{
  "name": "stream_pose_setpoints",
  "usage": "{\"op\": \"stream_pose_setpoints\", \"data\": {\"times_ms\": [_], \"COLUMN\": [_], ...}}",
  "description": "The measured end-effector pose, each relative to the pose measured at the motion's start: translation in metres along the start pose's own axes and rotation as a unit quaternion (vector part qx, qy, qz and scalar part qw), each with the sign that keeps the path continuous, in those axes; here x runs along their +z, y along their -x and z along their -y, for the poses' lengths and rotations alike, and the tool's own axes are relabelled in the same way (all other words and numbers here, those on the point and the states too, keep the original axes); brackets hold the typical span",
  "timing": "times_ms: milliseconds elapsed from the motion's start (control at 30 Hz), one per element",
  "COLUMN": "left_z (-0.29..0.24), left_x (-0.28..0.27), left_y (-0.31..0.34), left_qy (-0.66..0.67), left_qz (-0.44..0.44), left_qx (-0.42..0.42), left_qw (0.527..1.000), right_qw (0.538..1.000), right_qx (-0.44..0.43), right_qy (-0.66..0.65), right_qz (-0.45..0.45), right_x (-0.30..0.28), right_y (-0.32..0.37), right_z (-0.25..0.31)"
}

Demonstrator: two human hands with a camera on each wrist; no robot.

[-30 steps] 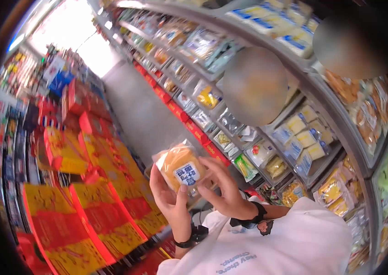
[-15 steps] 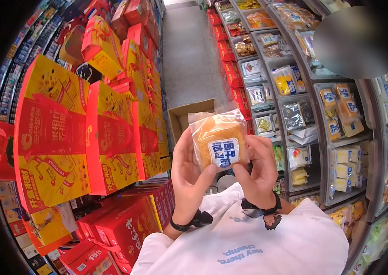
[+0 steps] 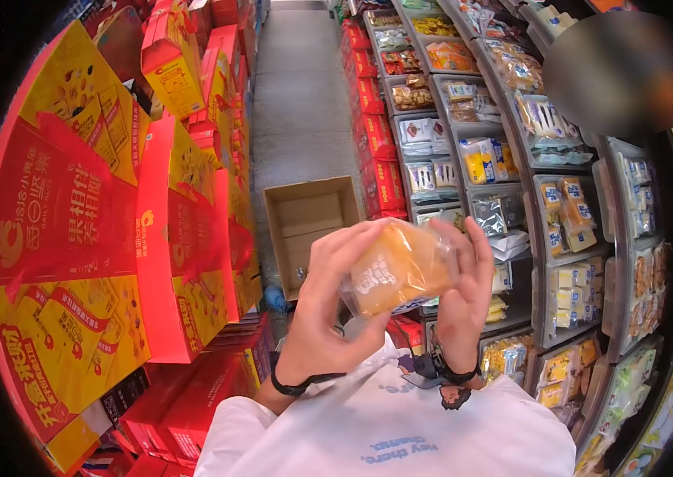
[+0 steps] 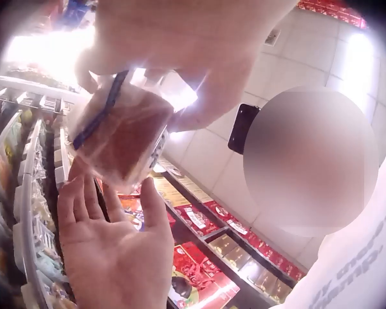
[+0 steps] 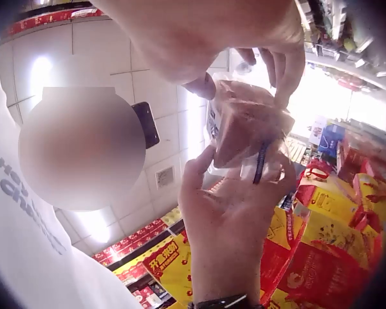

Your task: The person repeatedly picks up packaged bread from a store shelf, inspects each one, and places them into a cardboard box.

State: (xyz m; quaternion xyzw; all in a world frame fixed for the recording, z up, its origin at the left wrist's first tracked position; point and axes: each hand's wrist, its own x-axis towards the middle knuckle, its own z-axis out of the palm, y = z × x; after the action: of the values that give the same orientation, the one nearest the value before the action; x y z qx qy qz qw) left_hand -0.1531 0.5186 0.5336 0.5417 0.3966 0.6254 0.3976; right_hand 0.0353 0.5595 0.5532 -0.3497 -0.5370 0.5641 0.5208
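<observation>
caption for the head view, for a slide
Left hand grips a wrapped cake, right hand steadying it, in a shop aisle beside red gift boxes.

Left hand [image 3: 324, 318], fingers curled, facing right hand [image 3: 460, 298], fingers nearly straight, chest-high.

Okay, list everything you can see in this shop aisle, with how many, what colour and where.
clear-plastic-wrapped orange bun with a blue-and-white label: one, orange, between both hands.
open brown cardboard box: one, brown, on the aisle floor.
red-and-yellow printed cartons: many, stacked left of the aisle.
grey shelf racks of packaged snacks: several tiers, right of the aisle.
grey tiled floor: one, grey, middle.
white printed shirt: one, white, bottom.
black wrist straps: two, black, one on each wrist.
left hand: one, fingers curled round the bun.
right hand: one, straight fingers against the bun's right side.
</observation>
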Motion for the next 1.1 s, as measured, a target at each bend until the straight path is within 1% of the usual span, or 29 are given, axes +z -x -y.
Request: {"op": "stream_pose_setpoints", "data": {"times_ms": [33,133,167,267,300,400,500,600,700,800,833,933,967,1067,1100], "left_z": [-0.006,-0.022,-0.029,-0.028,-0.029,-0.032,-0.037,-0.033,-0.023,-0.015,-0.014,-0.002,0.001,0.010,0.015], "left_x": [-0.004,-0.001,0.001,0.020,0.027,0.051,0.072,0.091,0.114,0.135,0.140,0.161,0.168,0.184,0.190], "left_y": [-0.005,-0.008,-0.010,-0.007,-0.006,-0.004,-0.002,0.000,0.003,0.005,0.004,0.003,0.003,0.002,0.002], "left_qy": [-0.047,-0.083,-0.106,-0.107,-0.109,-0.123,-0.105,-0.075,-0.058,-0.059,-0.062,-0.007,0.022,0.099,0.119], "left_qz": [0.029,0.079,0.101,0.132,0.133,0.132,0.153,0.160,0.157,0.171,0.180,0.185,0.183,0.169,0.160], "left_qx": [0.024,0.046,0.056,0.065,0.078,0.101,0.080,0.077,0.071,0.079,0.079,0.073,0.062,0.035,0.031], "left_qw": [0.998,0.992,0.988,0.983,0.982,0.978,0.979,0.981,0.983,0.980,0.978,0.980,0.981,0.980,0.979], "right_qw": [1.000,0.981,0.973,0.923,0.927,0.955,0.951,0.947,0.934,0.896,0.888,0.895,0.893,0.935,0.950], "right_qx": [-0.023,-0.123,-0.134,-0.112,-0.133,-0.116,-0.141,-0.154,-0.206,-0.245,-0.265,-0.243,-0.267,-0.214,-0.173], "right_qy": [0.008,0.148,0.184,0.325,0.316,0.242,0.211,0.226,0.232,0.317,0.332,0.349,0.342,0.278,0.256], "right_qz": [-0.015,0.014,0.027,0.173,0.152,0.125,0.175,0.170,0.176,0.191,0.178,0.135,0.123,0.056,0.043], "right_x": [0.000,-0.025,-0.027,-0.057,-0.061,-0.090,-0.126,-0.150,-0.176,-0.197,-0.201,-0.221,-0.225,-0.240,-0.242], "right_y": [-0.002,-0.006,-0.005,-0.004,-0.004,0.005,0.013,0.021,0.027,0.037,0.040,0.055,0.055,0.068,0.072], "right_z": [0.003,0.012,0.019,0.045,0.048,0.050,0.049,0.053,0.051,0.059,0.060,0.069,0.070,0.060,0.063]}}
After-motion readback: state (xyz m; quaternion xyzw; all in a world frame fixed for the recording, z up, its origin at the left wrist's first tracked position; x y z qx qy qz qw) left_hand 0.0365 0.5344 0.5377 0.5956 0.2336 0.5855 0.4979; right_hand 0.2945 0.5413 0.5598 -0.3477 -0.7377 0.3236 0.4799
